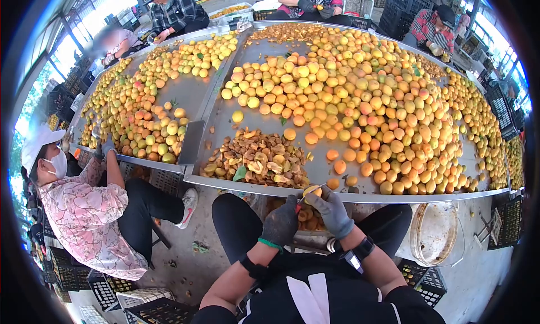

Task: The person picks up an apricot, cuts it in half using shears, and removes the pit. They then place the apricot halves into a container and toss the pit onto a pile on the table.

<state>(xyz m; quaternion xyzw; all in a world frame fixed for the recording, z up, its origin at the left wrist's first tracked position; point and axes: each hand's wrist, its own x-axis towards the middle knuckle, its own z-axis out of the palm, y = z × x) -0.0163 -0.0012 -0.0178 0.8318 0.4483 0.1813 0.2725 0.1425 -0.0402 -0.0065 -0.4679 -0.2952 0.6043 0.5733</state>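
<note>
**At the near rim of the metal table: one apricot held between two gloved hands**

Just above the lap, an apricot (311, 192) is gripped in the right hand (334, 213), fingers clamped on its side. In the left hand (280, 220), fingers are closed round what is taken for a small red-handled knife (298, 208); its blade is seen only as a thin dark line by the fruit. From the left fingertips, the apricot lies forward and to the right; from the right palm, forward and to the left. The right hand is nearer, in full contact. The fruit is almost round; no sure long axis can be read.

Containers: on the metal table (332, 198), whole apricots (388, 121) are heaped ahead and to the right, while browned apricot pieces (260, 158) are piled to the left, with a green leaf (240, 173) on top. Below the rim, behind the hands, orange pieces are held in a low container (308, 232), partly hidden. To the right, a stained white bucket (417, 234) is noted, contents not made out. Beside it, yellow fruit is glimpsed in a black crate (433, 286).
</note>
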